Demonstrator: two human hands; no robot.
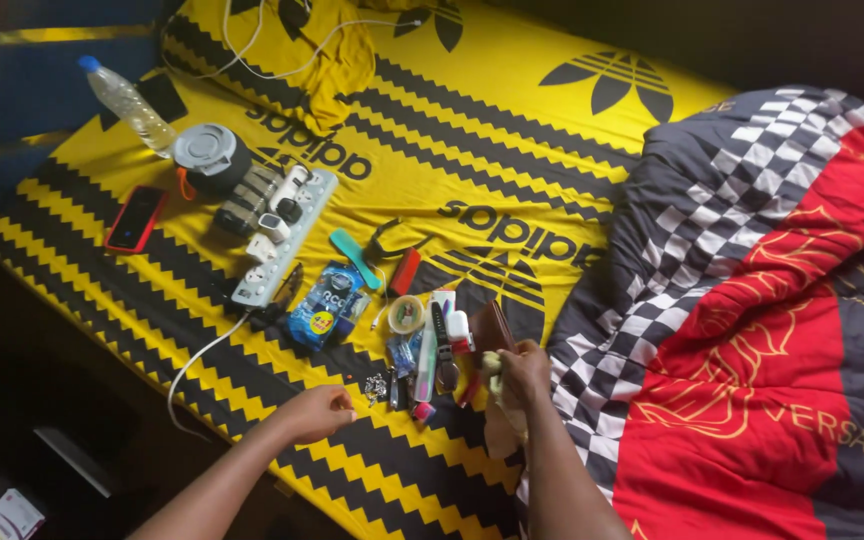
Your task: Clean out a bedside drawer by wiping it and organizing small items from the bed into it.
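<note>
Near the front edge of the bed (512, 90), the left hand (317, 410) is resting knuckles-up on the yellow-and-black sheet, its fingers curling loosely inward and holding nothing that can be seen; its forearm is reaching in from the lower left. Just beyond its fingertips a small bunch of keys (376, 386) is lying on the sheet. The right hand (524, 372) is closing around a pale crumpled cloth (500, 418), which is hanging down below the fist, with the forearm rising almost straight from the bottom edge of the view. Touching that hand's far side, a brown wallet (492, 326) is lying flat. Between the two hands a cluster of small things is sitting: a roll of tape (406, 314), a wristwatch (442, 345) and a blue packet (324, 305). Farther toward the left edge of the bed, a white power strip (282, 238) with plugs in it is lying at a slant, a red phone (135, 220) beside it, and a clear plastic bottle (130, 104) near the far left corner. A checkered red-and-grey blanket (752, 300) is covering the right side of the bed.
</note>
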